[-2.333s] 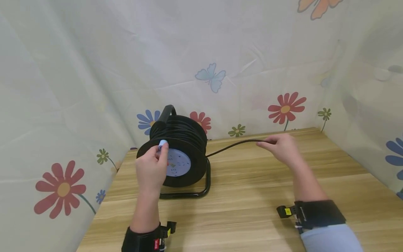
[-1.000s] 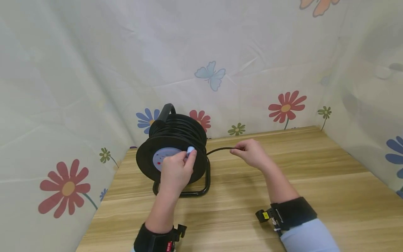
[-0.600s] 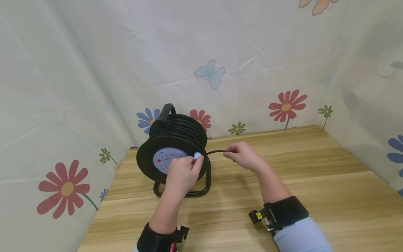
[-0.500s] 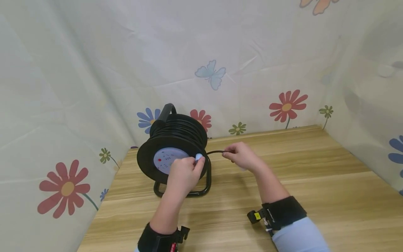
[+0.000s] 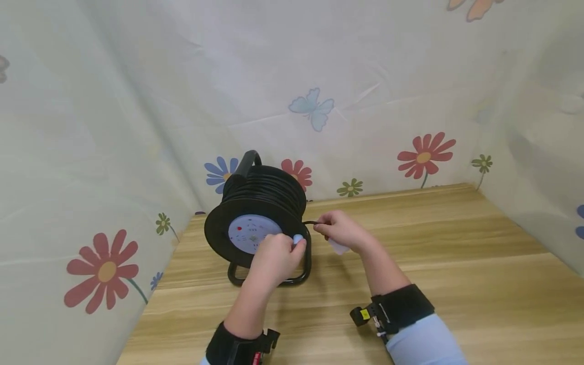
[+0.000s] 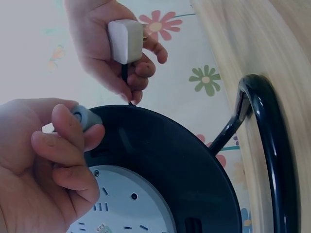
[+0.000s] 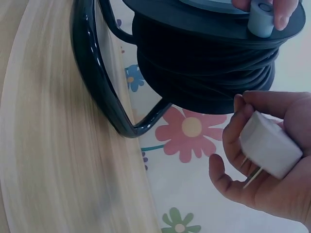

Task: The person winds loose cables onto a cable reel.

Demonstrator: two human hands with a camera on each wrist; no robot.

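Note:
A black cable reel [image 5: 260, 215] stands on its tube stand [image 5: 303, 268] at the table's back left, its pale blue socket face [image 5: 250, 234] turned toward me. My left hand [image 5: 276, 258] pinches the light blue crank knob [image 5: 298, 238] [image 6: 85, 116] [image 7: 261, 19] at the reel's lower right rim. My right hand [image 5: 339, 232] grips the black cord [image 5: 310, 222] right beside the reel. The white plug [image 5: 338, 247] [image 6: 125, 41] [image 7: 268, 144] lies in that palm, its prongs showing in the right wrist view. The wound cord [image 7: 204, 73] fills the drum.
The wooden table [image 5: 456, 263] stretches to the right and front. Flower-printed sheets [image 5: 319, 101] close the back and both sides, close behind the reel. A carry handle [image 5: 246, 162] tops the reel. Both wrists wear black camera straps [image 5: 401, 306].
The left hand has turned the knob from the reel's upper left round to its lower right. The free cord has shortened and the right hand has come in to the reel.

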